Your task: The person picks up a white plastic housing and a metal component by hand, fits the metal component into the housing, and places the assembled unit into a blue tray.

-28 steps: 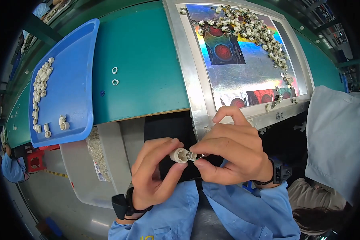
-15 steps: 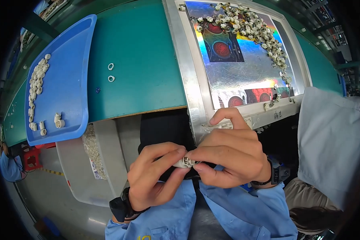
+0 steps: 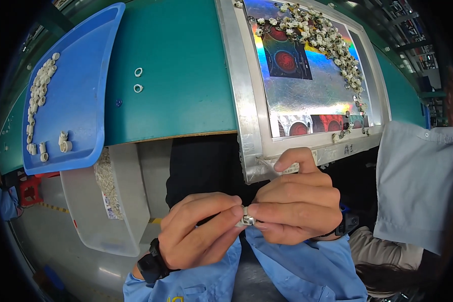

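My left hand [image 3: 199, 230] and my right hand [image 3: 292, 204] meet below the table's front edge. Both pinch one small white and metal part [image 3: 246, 219] between their fingertips. The right index finger sticks up toward the metal-framed tray [image 3: 246, 121]. That tray has a shiny rainbow bottom and holds several small white and dark parts [image 3: 322, 35] along its far and right sides. A black watch [image 3: 151, 264] sits on my left wrist, and both sleeves are blue.
A blue plastic tray [image 3: 80, 85] at the left holds a row of small white parts [image 3: 38, 95]. Two white rings [image 3: 138, 79] lie on the green table [image 3: 181, 75]. A clear plastic bin [image 3: 110, 201] hangs under the table. Another person's grey sleeve [image 3: 418, 181] is at the right.
Both hands have dropped slightly lower and closed tighter around the small part. The part is now mostly covered by the fingertips.
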Motion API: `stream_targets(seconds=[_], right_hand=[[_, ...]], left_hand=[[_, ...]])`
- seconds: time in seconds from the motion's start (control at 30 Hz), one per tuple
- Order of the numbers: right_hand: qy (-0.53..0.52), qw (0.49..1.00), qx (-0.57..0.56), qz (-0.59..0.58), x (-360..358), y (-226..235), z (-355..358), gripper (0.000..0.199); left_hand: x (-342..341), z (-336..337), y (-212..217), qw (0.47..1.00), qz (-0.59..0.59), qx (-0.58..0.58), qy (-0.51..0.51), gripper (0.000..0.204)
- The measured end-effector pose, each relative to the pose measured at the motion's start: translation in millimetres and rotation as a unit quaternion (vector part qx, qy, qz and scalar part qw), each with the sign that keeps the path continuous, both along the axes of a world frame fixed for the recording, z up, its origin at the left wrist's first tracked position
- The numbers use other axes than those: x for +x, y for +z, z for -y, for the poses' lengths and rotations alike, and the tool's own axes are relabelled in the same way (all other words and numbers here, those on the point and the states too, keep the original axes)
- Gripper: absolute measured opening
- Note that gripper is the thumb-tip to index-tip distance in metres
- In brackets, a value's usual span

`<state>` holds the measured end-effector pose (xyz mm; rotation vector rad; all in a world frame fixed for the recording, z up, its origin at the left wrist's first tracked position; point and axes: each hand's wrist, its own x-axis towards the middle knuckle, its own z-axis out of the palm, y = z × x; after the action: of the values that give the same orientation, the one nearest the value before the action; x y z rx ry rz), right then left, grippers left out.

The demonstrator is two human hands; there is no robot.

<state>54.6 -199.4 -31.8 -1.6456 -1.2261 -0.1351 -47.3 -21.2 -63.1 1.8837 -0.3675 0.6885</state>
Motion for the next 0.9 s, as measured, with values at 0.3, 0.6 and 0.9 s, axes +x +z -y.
stream_targets(seconds=[0.3, 0.6, 0.9], right_hand=[[0.030, 0.999, -0.002, -0.023, 4, -5, 2, 0.021], [-0.013, 0.998, 0.037, -0.056, -10, -16, -2, 0.028], [-0.024, 0.999, 0.027, -0.006, -17, -29, 5, 0.027]], left_hand=[[0, -2, 0, 1.000, -0.005, 0.009, -0.009, 0.037], [-4, 3, 2, 0.999, -0.007, -0.010, 0.052, 0.037], [-4, 5, 3, 0.998, 0.025, 0.029, 0.045, 0.037]])
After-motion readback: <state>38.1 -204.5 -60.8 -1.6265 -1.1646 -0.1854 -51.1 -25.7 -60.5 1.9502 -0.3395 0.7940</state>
